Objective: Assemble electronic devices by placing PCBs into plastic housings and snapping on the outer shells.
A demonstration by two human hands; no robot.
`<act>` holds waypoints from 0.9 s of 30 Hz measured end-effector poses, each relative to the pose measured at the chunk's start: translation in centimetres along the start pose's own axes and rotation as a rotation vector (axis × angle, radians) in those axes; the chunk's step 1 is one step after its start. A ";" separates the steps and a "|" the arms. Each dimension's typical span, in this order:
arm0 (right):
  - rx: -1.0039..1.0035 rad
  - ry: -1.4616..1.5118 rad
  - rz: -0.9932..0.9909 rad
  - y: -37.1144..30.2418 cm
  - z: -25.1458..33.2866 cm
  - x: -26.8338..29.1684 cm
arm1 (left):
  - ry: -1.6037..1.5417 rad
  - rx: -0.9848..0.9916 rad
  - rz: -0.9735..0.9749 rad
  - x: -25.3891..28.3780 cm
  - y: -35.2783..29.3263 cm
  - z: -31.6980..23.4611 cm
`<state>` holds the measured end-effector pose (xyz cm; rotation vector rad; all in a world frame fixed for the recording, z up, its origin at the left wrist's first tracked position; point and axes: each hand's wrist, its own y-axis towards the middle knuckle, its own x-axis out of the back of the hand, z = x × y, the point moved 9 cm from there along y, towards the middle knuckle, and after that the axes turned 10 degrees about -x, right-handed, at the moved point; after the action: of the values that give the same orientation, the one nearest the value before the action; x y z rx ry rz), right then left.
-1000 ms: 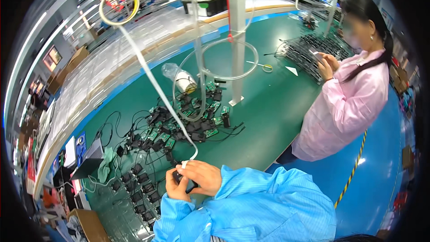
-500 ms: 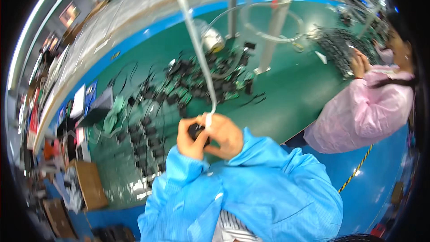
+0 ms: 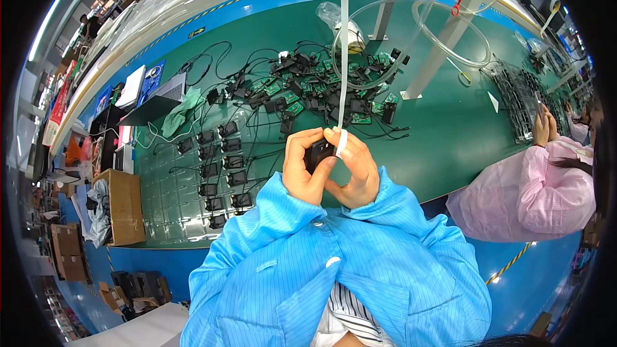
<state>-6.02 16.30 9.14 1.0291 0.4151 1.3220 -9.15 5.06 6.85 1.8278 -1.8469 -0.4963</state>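
Note:
In front of my chest, my left hand (image 3: 304, 168) is closed around a small black plastic case (image 3: 319, 153), thumb on the near side and fingers behind. My right hand (image 3: 355, 170) is curled beside it, fingertips at the case's right edge. A narrow white strap (image 3: 344, 45) comes down from above and ends at my right fingers, which are closed on it. Farther off on the green table lies a tangled heap of black cases with cables and green circuit boards (image 3: 295, 90). To the left, similar black units (image 3: 234, 162) sit in rows on a clear plastic tray (image 3: 168, 202).
A grey post (image 3: 443, 45) rises from the table, with clear tubing (image 3: 479, 62) looped around it. A laptop (image 3: 154, 103) and green cloth (image 3: 182, 114) lie far left, near a cardboard box (image 3: 128, 209). A co-worker in pink (image 3: 514, 193) handles black parts on the right.
The view has shifted and sharpened, so hands and table appear farther right and higher. The black case has turned in my left hand, showing more of its face. The white strap now hangs straighter.

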 end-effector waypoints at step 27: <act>-0.873 0.768 -0.007 -0.6 -5.6 -0.1 | -0.012 -0.088 0.269 -1.3 -0.5 0.1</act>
<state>-10.00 18.42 5.72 -0.2288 0.3387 1.6346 -8.80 6.34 6.38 1.4932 -2.0063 -0.4818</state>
